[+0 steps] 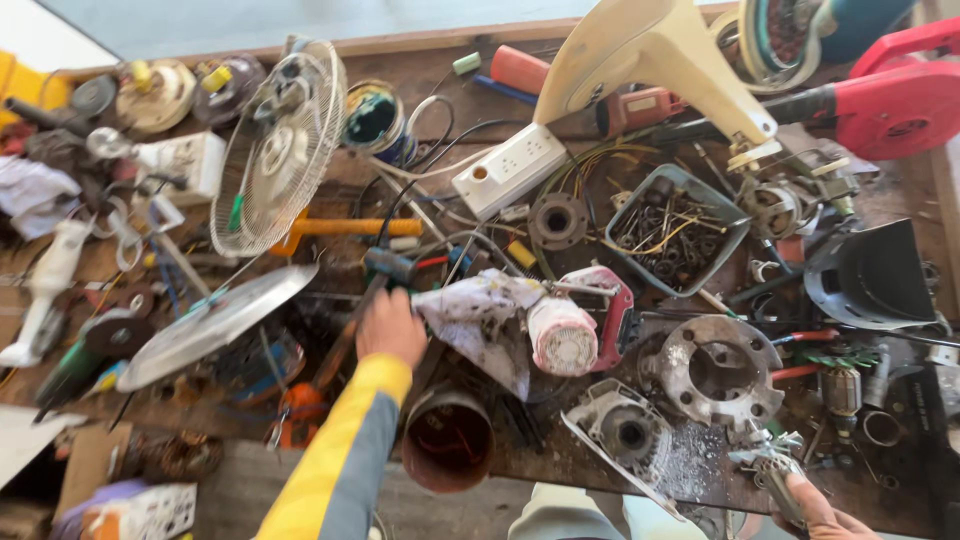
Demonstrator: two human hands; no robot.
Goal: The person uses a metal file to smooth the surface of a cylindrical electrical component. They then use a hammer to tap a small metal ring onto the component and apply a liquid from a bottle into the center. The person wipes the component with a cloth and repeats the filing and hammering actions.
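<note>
Reaching across cluttered bench [560, 460], left hand [392, 328] rests closed on stained rag [478, 315] beside a motor [585, 322]. Right hand [815, 510] clamped on small metal part [770, 462] at near edge.

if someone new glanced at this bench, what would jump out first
Probably the round wire fan guard standing at upper left and the cream fan housing at top centre, above a workbench heaped with parts. Next, the left hand in a yellow sleeve reaching by a stained rag, with the red blower at top right.
</note>
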